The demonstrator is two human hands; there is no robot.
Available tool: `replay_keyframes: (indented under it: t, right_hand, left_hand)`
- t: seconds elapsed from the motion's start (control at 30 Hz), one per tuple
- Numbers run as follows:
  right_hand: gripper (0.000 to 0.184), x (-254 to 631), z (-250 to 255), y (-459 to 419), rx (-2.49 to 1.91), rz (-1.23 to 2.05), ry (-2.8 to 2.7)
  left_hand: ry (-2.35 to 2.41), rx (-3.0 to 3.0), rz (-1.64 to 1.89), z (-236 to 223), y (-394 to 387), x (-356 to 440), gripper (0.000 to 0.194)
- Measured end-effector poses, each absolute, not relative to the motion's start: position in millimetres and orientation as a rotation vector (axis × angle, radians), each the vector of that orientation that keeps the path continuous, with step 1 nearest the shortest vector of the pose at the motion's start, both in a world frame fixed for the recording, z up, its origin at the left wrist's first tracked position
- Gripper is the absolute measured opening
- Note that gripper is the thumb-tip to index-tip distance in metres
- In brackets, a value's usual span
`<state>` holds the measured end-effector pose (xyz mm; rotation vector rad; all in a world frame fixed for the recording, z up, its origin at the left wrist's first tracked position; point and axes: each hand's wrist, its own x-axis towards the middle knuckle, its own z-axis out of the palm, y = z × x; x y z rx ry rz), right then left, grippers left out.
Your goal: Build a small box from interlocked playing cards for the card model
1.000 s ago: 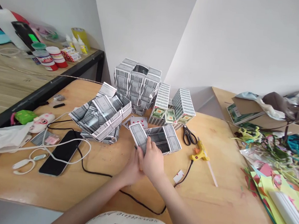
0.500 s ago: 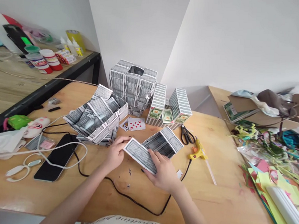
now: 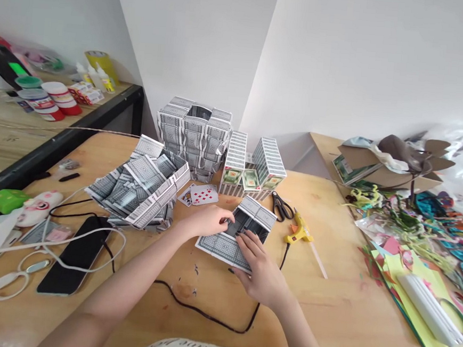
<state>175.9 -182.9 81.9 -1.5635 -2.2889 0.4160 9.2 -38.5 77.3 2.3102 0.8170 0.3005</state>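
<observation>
A small open box made of playing cards [image 3: 225, 250], with grey patterned card backs outward, rests on the table in front of me. Its top is uncovered and the inside looks dark. My right hand [image 3: 262, 267] grips the near wall, fingers over the upper edge and thumb low on the outside. Over the box's left side, my left hand [image 3: 212, 220] is closed with curled fingertips reaching inside; its thumb is hidden. Just behind lie loose playing cards [image 3: 203, 194], face up. A yellow glue gun [image 3: 301, 232] with a glue stick and black scissors [image 3: 282, 206] lie to the right.
A pile of folded card pieces [image 3: 138, 185] sits at left, before a larger card structure [image 3: 192, 135]. Stacked card packs [image 3: 234, 160] stand beside it. A phone [image 3: 75, 255], white cable and black cord [image 3: 204, 313] lie nearer me. Craft scraps [image 3: 415, 231] cover the right side.
My left hand has moved from the near wall's left end up and right, over the box's opening. My right hand keeps its hold. The whole view has shifted slightly.
</observation>
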Motion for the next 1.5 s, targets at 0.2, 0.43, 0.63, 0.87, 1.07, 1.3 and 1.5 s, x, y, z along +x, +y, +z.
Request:
replay_keyframes:
  t: [0.2,0.43,0.63,0.87,1.07,1.3,1.5]
  right_hand:
    - [0.028,182,76,-187,-1.597,0.135,-2.199]
    - [0.025,190,74,-176,-1.55,0.125,-2.103]
    - [0.027,205,66,-171,-1.633,0.065,-1.981]
    - [0.04,194,59,-153,-1.64,0.442,-1.905]
    - [0.044,185,61,-133,-1.636,0.721,-1.657]
    - [0.026,193,61,-148,-1.527,0.958,-1.443]
    - [0.008,192,56,-150,-1.541,0.787,-1.459]
  left_hand:
    - [1.099,2.287,0.174,76,-62,-9,0.013]
    - [1.252,2.153,0.058,97,-113,-29,0.027]
    - [1.116,2.258,-0.054,111,-143,-22,0.024]
    - [1.014,2.589,-0.267,103,-147,7,0.026]
    - [1.119,2.652,0.079,98,-128,4,0.025]
    - [1.138,2.576,0.393,90,-115,-1,0.026]
    - [1.087,2.379,0.498,87,-113,0,0.022]
